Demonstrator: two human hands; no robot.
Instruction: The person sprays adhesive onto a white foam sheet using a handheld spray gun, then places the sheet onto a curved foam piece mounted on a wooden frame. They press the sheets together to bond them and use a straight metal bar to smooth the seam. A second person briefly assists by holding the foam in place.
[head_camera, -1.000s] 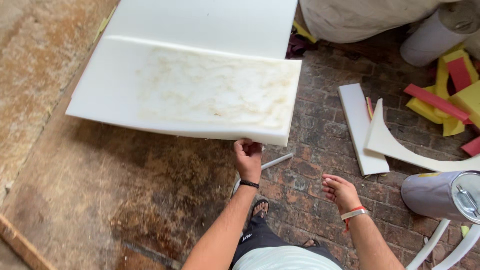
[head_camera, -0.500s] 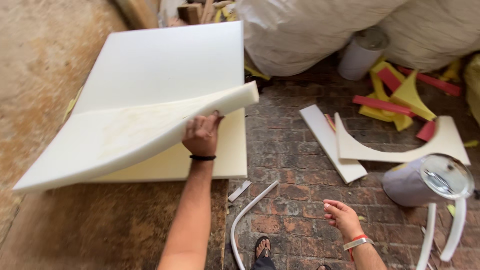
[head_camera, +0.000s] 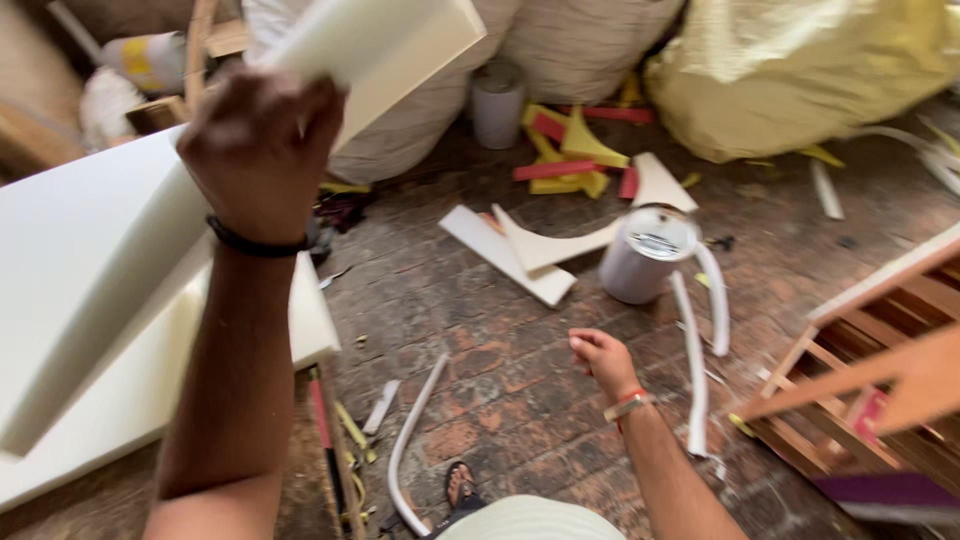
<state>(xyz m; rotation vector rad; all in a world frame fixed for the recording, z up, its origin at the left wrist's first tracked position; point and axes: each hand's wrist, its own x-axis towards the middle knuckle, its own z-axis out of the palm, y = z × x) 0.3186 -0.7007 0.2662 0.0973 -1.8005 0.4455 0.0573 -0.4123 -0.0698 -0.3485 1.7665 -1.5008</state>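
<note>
1. The left hand (head_camera: 262, 150) is raised high, its grip clenched on the edge of a thick white foam sheet (head_camera: 90, 270); a black band circles the wrist.
2. That foam sheet is lifted at the gripped end and slopes down to the left, where it lies over a second white foam slab (head_camera: 150, 390) resting flat on the floor.
3. The right hand (head_camera: 603, 362) hangs low over the brick floor (head_camera: 500, 330), empty, its grip loosely curled and touching nothing; a red band and a pale bracelet sit at the wrist.
4. Near the right hand stands a white cylindrical can (head_camera: 645, 255), with curved white foam strips (head_camera: 695, 370) just beside it.
5. White foam offcuts (head_camera: 530, 250) lie left of the can; red and yellow scraps (head_camera: 570, 150) sit farther back.
6. A large yellow sack (head_camera: 800, 70) fills the upper right; a wooden frame (head_camera: 870, 370) stands at the right edge.
7. A sandalled foot (head_camera: 460, 485) shows at the bottom.
</note>
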